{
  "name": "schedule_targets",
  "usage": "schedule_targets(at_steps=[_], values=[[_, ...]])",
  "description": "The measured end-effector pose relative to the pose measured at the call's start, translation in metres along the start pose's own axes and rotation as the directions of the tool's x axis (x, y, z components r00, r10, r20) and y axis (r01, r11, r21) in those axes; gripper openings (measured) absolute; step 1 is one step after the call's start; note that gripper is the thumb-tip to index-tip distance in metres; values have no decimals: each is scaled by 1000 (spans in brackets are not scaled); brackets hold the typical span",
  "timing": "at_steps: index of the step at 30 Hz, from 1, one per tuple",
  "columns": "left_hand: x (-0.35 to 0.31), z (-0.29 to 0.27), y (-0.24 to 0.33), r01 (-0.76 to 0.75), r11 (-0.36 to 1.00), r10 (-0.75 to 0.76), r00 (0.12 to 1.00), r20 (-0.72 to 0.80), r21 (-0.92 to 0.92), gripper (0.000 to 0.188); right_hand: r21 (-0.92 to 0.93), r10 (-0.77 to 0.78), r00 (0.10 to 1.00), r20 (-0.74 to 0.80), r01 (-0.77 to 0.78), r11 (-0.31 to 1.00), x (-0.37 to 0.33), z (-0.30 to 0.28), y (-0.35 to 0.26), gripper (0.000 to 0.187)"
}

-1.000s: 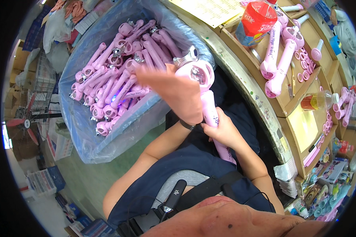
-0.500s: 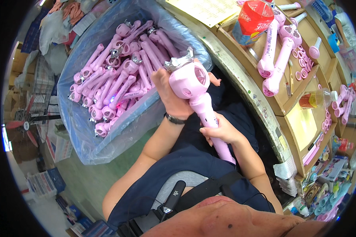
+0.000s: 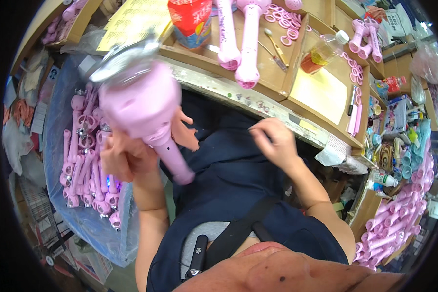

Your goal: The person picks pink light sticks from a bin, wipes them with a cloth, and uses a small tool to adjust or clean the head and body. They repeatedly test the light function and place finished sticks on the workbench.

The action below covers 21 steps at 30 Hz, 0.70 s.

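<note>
Cradling a pink wand [image 3: 148, 114], the left hand [image 3: 126, 158] curls behind it; head [image 3: 138, 100] points far left, handle [image 3: 176, 164] slants near right.

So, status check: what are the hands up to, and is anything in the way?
Left hand holding pink wand, tilted, blurred. Right hand holding nothing, near table edge. Wand hides part of blue-lined bin from view.

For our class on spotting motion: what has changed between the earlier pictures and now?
The right hand has let go of the pink wand. The left hand now holds it alone, having moved it leftward toward the blue-lined bin. The view has turned too. The bottle remains in the tray.
</note>
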<state>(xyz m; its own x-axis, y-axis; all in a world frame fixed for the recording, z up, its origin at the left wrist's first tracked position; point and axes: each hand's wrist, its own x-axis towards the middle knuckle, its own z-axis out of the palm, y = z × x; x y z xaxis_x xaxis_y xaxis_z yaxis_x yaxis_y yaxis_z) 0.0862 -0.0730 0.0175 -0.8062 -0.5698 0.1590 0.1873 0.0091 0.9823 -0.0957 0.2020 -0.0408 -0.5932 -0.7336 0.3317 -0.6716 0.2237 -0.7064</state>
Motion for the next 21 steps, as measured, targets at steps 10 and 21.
schedule_targets(at_steps=[10,21], values=[[62,134,-31,112,926,136,791,597,-360,38,-721,-70,973,-220,-114,683,-83,-54,71,34],[33,168,-62,610,598,-203,743,638,-521,36,54,60,791,-609,-34,998,-33,-55,31,28]])
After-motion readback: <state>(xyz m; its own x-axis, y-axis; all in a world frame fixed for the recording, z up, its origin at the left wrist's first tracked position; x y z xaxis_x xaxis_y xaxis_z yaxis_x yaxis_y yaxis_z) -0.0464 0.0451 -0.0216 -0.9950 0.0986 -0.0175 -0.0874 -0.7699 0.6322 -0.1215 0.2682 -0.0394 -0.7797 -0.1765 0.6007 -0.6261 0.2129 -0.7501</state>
